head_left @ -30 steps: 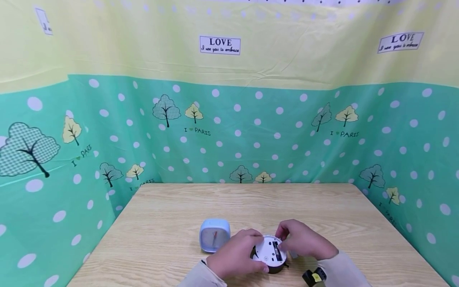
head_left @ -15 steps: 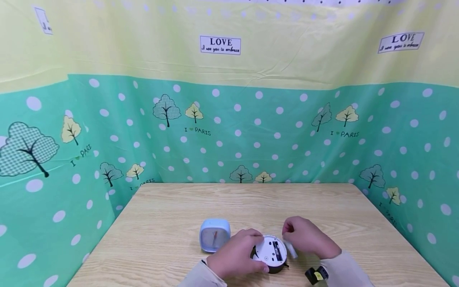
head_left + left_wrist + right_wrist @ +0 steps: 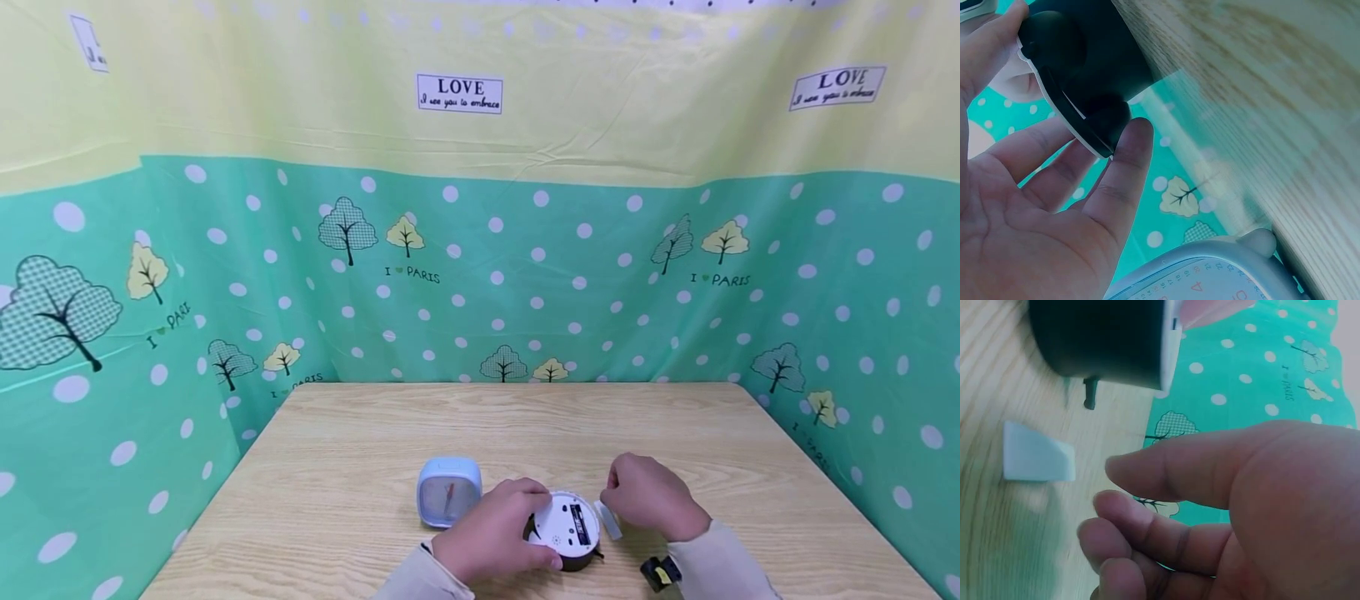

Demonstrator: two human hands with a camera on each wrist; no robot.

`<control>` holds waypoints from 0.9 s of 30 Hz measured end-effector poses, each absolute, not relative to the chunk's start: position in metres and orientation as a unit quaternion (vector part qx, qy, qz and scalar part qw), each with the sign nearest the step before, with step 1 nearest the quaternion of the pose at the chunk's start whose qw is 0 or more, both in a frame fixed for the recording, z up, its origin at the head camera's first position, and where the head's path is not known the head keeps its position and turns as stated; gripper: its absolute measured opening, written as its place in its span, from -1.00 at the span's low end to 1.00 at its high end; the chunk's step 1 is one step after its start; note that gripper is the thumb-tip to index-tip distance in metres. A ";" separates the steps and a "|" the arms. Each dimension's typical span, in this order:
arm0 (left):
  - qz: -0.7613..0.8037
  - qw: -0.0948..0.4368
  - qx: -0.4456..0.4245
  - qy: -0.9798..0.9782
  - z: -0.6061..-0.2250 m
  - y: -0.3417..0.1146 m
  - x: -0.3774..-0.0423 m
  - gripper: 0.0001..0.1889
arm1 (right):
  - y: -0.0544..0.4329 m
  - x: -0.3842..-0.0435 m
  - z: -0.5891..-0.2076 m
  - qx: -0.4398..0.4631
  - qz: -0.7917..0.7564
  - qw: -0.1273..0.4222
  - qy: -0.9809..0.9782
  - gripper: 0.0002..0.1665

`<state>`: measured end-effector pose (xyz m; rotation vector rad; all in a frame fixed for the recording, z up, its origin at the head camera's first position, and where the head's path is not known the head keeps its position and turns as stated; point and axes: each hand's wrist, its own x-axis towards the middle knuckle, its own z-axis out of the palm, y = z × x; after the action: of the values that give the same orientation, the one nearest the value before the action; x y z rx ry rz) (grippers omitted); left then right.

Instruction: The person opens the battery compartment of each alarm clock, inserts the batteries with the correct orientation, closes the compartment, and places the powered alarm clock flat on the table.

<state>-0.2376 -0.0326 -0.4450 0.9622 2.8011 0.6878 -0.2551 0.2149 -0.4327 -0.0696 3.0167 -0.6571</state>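
A round black alarm clock [image 3: 555,525] lies with its white back up on the table, its dial hidden. In its back, a dark battery compartment [image 3: 580,525] is uncovered, with what looks like a battery inside. My left hand [image 3: 495,533] grips the clock by its rim, thumb at the near side and fingers at the far side. Just right of the clock, a small white battery cover [image 3: 1038,456] rests on the table. Beside that cover is my right hand [image 3: 652,496]; in the right wrist view its fingers are loosely bent, thumb and forefinger apart, holding nothing.
A light blue square alarm clock [image 3: 450,496] stands left of my left hand, close to it. The wooden table [image 3: 360,458] runs back to a green and yellow patterned curtain [image 3: 525,250] that also closes both sides.
My right hand has moved from the battery compartment to the right, over to the white cover, and now shows more of that cover. The left hand and black clock have stayed put.
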 end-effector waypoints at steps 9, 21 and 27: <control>0.225 0.059 0.310 0.922 -0.446 -0.032 -0.239 -0.24 | 0.216 -0.253 -0.435 -0.025 -0.209 0.048 0.976 -0.67; 0.225 0.059 0.309 0.922 -0.447 -0.033 -0.239 -0.24 | 0.217 -0.254 -0.439 -0.022 -0.191 0.050 0.980 -0.61; 0.221 0.059 0.308 0.923 -0.446 -0.033 -0.238 -0.22 | 0.218 -0.255 -0.440 -0.023 -0.185 0.054 0.981 -0.60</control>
<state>-0.2382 -0.0327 -0.4458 0.9337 2.7973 0.6708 -0.2548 0.2177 -0.4399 -0.0692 2.9792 -0.5620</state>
